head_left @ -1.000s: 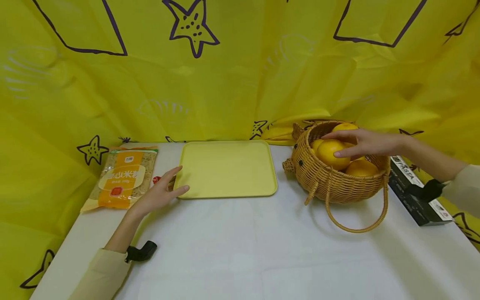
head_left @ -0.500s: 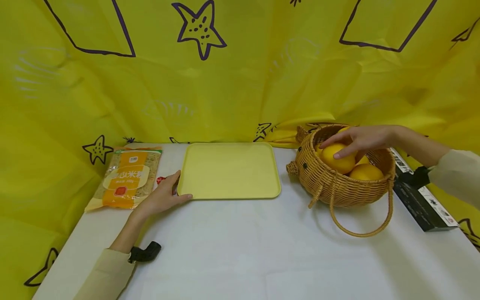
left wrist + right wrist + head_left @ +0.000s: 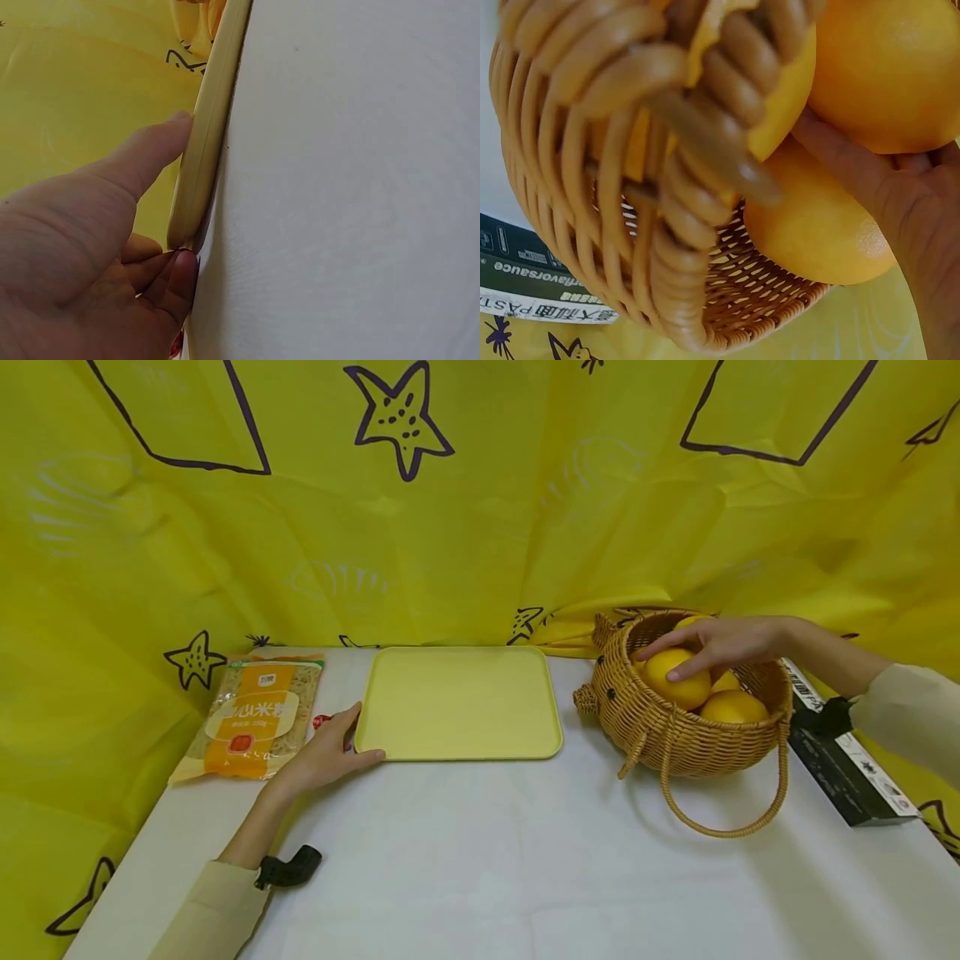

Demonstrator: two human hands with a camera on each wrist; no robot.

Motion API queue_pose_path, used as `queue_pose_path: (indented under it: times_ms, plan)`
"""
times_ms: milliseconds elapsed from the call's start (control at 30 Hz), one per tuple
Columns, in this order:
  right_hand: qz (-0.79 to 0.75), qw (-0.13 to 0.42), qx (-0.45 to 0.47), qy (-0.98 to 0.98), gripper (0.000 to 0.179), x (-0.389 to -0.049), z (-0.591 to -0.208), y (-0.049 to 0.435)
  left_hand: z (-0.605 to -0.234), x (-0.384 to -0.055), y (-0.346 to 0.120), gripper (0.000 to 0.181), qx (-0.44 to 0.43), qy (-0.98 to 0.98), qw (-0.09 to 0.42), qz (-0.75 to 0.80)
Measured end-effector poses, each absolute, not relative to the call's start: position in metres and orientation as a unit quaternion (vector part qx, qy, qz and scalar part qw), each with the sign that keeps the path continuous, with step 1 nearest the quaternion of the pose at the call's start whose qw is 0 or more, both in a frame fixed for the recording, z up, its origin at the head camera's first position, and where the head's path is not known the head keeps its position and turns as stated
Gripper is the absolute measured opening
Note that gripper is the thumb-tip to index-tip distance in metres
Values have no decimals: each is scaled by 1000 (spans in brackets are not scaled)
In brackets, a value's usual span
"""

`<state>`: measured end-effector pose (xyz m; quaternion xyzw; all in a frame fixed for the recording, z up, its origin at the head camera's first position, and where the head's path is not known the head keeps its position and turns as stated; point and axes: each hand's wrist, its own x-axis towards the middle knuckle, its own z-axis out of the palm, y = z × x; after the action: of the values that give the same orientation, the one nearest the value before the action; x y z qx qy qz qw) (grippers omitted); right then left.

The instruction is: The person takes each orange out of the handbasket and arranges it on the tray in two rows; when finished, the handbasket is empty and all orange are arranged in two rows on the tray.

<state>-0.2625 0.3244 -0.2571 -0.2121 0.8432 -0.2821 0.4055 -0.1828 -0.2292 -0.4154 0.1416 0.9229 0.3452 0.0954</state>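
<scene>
A pale yellow rectangular tray [image 3: 461,703] lies flat on the white table. My left hand [image 3: 328,757] holds its near left corner, the thumb along the front edge and the fingers at the left side. In the left wrist view the thumb touches the tray's rim [image 3: 202,161] and curled fingertips meet its lower corner. To the right stands a wicker basket [image 3: 678,747] with a pig's snout, filled with several oranges. My right hand [image 3: 738,639] reaches in and grips an orange [image 3: 681,683], thumb in front; the right wrist view shows that orange [image 3: 889,67] partly hiding the fingertips.
A bag of rice noodles [image 3: 251,718] lies left of the tray, with a small red item [image 3: 321,721] beside it. A black pasta box [image 3: 847,777] rests right of the basket. The basket's handle [image 3: 731,833] hangs forward. A yellow cloth [image 3: 465,527] rises behind.
My left hand has moved to the tray's corner and taken hold of it. My right hand has settled lower around the orange. The head view has shifted slightly.
</scene>
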Motion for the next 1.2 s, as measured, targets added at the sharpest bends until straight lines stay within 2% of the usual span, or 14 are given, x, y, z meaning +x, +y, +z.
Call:
queue_pose_path:
  times_ms: [333, 533, 800, 1200]
  plan:
    - [-214, 343, -255, 878, 43, -257, -251, 320, -415, -179, -227, 101, 141, 920, 96, 353]
    - [-225, 297, -259, 891, 44, -247, -232, 321, -415, -178, -228, 101, 133, 921, 97, 352]
    - [-245, 196, -246, 917, 45, -241, -217, 326, -416, -180, -231, 102, 131, 921, 101, 351]
    - [-298, 149, -201, 921, 51, -237, -211, 314, -415, -182, -230, 99, 143, 916, 94, 364]
